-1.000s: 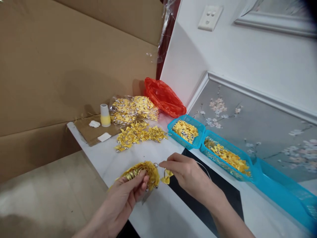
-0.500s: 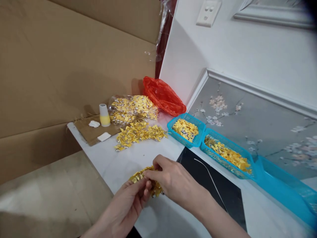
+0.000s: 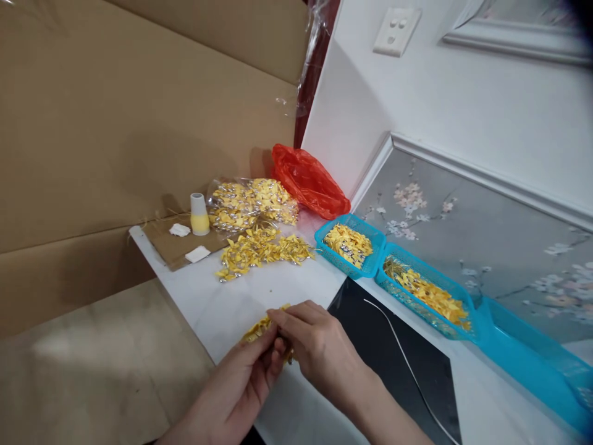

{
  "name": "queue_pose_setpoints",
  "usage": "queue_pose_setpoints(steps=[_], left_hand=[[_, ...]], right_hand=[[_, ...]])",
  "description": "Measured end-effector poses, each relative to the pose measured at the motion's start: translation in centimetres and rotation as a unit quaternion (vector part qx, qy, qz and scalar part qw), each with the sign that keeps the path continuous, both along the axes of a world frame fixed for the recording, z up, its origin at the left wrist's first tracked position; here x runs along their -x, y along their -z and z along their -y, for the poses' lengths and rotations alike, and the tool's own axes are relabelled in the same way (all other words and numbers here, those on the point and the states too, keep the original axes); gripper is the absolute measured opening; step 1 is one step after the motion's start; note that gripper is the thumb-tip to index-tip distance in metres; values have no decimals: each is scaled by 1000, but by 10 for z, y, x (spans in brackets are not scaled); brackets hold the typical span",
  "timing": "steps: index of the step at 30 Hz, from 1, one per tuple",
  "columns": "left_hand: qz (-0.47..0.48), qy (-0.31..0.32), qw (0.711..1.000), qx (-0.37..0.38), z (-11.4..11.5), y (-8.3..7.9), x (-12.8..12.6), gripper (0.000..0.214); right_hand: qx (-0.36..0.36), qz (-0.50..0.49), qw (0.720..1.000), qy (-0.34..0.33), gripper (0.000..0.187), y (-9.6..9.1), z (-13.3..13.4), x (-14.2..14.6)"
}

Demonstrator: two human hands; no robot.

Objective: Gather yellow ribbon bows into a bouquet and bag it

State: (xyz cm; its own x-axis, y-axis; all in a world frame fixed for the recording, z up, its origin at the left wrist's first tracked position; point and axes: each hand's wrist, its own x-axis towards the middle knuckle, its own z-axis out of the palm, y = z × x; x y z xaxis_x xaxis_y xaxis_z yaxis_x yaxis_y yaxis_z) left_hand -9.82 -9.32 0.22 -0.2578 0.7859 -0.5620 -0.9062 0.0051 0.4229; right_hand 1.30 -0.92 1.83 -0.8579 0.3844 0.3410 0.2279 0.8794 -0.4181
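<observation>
Both hands meet over the near part of the white table. A bunch of small yellow ribbon pieces with shiny silvery bits lies between them. My left hand is closed on the bunch from the left, thumb on top. From the right, my right hand is closed with its fingertips pinching at the same bunch, and its fingers cover most of it. Beyond the hands, a loose heap of similar yellow ribbon pieces rests on the table.
A clear bag of yellow pieces, a yellow thread cone and a cardboard sheet are at the back. Nearby are a red plastic bag, blue baskets along the wall, and a black mat bearing a white cord.
My right hand has turned and drawn in over the bunch, its fingers now lower and covering more of it. My left hand stays nearly in place. The view has shifted slightly.
</observation>
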Motion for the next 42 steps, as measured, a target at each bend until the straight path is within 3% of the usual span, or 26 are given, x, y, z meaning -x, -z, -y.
queue_pose_setpoints(steps=[7, 12, 14, 17, 19, 23, 27, 31, 35, 42], left_hand=[[16, 20, 1000, 8, 4, 6, -1, 14], [64, 8, 998, 0, 4, 3, 3, 17], [87, -9, 996, 3, 3, 0, 6, 17], [92, -40, 995, 28, 2, -4, 11, 19], [92, -50, 994, 34, 2, -5, 14, 22], [94, -53, 994, 20, 4, -2, 16, 25], [81, -52, 995, 27, 4, 3, 18, 26], [62, -24, 997, 39, 4, 7, 20, 28], [59, -23, 997, 47, 4, 7, 20, 28], [65, -13, 997, 35, 2, 11, 17, 26]], right_hand=[[34, -13, 996, -80, 44, -5, -4, -1], [169, -74, 978, -102, 47, -2, -12, -2], [239, -128, 959, -82, 42, 5, -24, 1], [294, -188, 937, 28, 26, 18, -54, 14], [285, -190, 935, 95, 26, 26, -76, 27], [227, -143, 952, 150, 20, 35, -109, 61], [139, -88, 965, 202, 15, 37, -117, 92], [78, -47, 961, 260, 13, 40, -118, 112], [59, -42, 963, 261, 18, 43, -122, 109], [70, -79, 974, 201, 13, 30, -122, 64]])
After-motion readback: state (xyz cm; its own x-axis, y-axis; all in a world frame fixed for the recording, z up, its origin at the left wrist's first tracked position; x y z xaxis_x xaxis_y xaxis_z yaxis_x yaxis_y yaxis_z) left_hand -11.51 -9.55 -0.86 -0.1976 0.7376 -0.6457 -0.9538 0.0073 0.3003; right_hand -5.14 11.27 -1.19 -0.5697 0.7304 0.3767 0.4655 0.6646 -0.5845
